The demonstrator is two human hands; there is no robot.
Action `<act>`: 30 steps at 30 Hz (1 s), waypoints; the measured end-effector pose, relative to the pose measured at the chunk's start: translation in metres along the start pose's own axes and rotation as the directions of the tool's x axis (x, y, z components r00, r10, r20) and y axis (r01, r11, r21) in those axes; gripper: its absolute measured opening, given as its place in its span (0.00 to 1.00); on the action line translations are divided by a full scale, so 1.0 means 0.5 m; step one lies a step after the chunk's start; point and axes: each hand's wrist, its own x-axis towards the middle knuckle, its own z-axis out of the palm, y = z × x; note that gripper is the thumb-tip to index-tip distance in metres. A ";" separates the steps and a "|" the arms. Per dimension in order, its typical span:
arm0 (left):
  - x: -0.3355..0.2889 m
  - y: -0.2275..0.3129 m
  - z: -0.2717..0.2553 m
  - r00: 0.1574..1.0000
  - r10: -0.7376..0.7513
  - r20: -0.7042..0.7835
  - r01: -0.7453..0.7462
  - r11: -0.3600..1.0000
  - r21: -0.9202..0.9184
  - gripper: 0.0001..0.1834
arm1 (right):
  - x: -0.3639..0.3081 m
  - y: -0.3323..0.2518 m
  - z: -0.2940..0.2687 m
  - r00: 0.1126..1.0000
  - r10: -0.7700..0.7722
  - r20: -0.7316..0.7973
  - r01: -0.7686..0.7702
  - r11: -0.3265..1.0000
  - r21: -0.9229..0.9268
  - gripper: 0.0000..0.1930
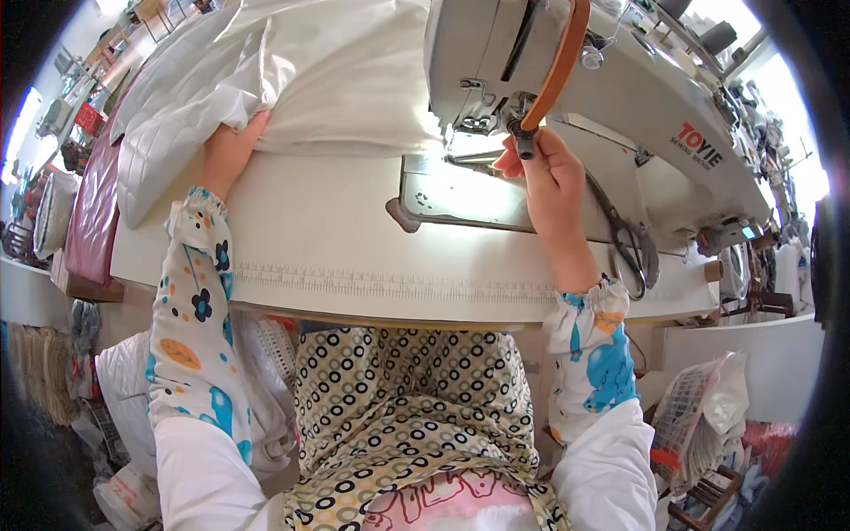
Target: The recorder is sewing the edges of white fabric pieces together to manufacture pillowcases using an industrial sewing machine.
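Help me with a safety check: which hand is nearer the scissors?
Right. The right hand is just left of the scissors, by the sewing machine; the left hand is much farther left, at the white fabric.

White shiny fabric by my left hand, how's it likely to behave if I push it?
The white fabric is probably floppy, since it lies in loose folds and creases near the left hand. It may slide fairly easily, as its surface looks glossy. The quilted part at the left perhaps bends less sharply, given its padded look.
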 end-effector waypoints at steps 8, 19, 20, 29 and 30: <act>-0.009 -0.018 0.003 0.999 -0.036 0.030 0.035 0.999 0.037 0.28 | -0.022 -0.021 0.005 0.999 0.033 0.032 -0.028 0.988 -0.154 0.09; -0.247 0.093 -0.089 0.995 0.077 0.071 -0.100 0.897 0.431 0.19 | -0.045 0.032 -0.028 0.991 -0.098 0.092 0.133 0.812 -0.568 0.14; -0.311 0.093 -0.109 0.987 0.156 -0.043 -0.130 0.922 0.364 0.13 | -0.046 0.035 -0.027 0.991 -0.107 0.080 0.134 0.825 -0.549 0.14; -0.980 -0.215 -0.075 0.429 -0.899 -0.084 0.702 0.274 0.657 0.55 | -0.106 0.014 -0.071 0.968 -0.137 0.210 0.246 0.688 -0.683 0.14; -1.023 -0.256 -0.087 0.289 -0.945 -0.154 0.742 0.119 0.659 0.55 | -0.124 -0.010 -0.037 0.966 -0.168 0.195 0.257 0.679 -0.687 0.18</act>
